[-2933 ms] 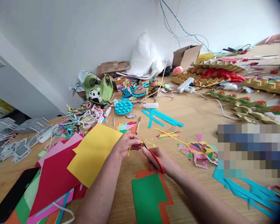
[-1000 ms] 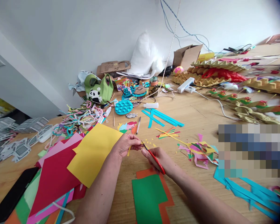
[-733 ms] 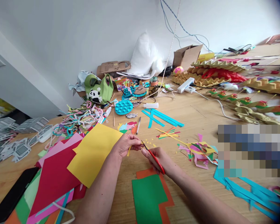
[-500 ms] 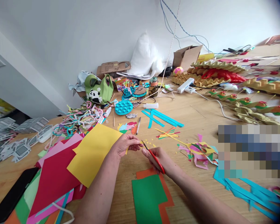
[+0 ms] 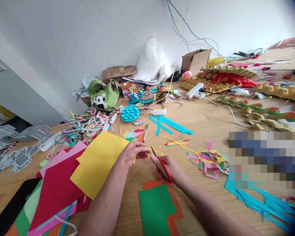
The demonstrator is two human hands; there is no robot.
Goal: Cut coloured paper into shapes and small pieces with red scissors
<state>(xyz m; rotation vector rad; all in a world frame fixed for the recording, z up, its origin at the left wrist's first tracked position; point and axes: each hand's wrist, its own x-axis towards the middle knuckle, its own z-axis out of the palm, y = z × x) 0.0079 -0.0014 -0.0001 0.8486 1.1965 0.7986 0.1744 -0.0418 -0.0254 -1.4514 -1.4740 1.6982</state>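
My left hand (image 5: 135,152) pinches a narrow yellow paper strip (image 5: 134,160), whose end hangs below the fingers. Close to its right, my right hand (image 5: 165,166) grips red-handled scissors (image 5: 164,166); their dark blades point up and left toward the left fingertips. Small yellow paper bits (image 5: 159,152) lie on the table just behind the blades. Below the hands is a green paper sheet (image 5: 156,206) on top of an orange sheet (image 5: 175,209). A yellow paper sheet (image 5: 105,157) rests left of my left forearm, overlapping a red sheet (image 5: 59,186).
Beyond the hands lie blue paper strips (image 5: 170,124), a pen (image 5: 145,132) and fish-shaped cutouts (image 5: 135,133). Paper scraps (image 5: 208,157) sit to the right. A green panda bag (image 5: 104,95), egg cartons (image 5: 208,82) and a power strip (image 5: 195,90) stand farther back. A black phone-like slab (image 5: 14,205) is at left.
The scissors' tips have moved slightly right, away from the left fingertips. The left hand still pinches the yellow strip, and the view has shifted a little.
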